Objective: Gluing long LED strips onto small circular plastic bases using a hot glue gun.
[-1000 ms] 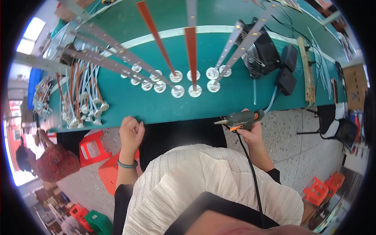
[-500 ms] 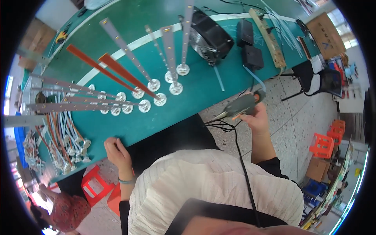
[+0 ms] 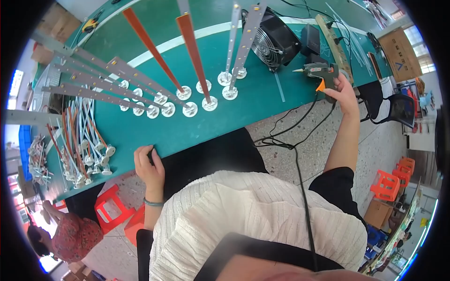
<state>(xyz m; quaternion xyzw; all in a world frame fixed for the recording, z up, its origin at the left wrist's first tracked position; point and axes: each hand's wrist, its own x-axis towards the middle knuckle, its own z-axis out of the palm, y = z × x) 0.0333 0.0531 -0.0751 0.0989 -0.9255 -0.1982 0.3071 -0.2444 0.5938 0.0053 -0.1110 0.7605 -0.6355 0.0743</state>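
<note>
Setting: workshop with a speckled floor; a long green worktable runs in front of both hands, its near edge at the person's lap.
Left hand: left hand rests at the table's near edge, fingers curled onto it, grasping nothing; it looks placed there to steady the body.
Right hand: right hand is clenched round the grip of a glue gun, held out to the right over the table's edge, nozzle pointing left toward the bench, orange trigger under the fingers.
Cord: black cable hangs from the gun and trails down across the lap.
Beyond the left hand: a heap of thin strips with round white bases lies flat, seemingly set aside.
Between the hands, farther: metal strips on white discs stand in a row, two of them orange.
Beyond the right hand: black fan and power strip.
Floor, left: red stools; another person below.
</note>
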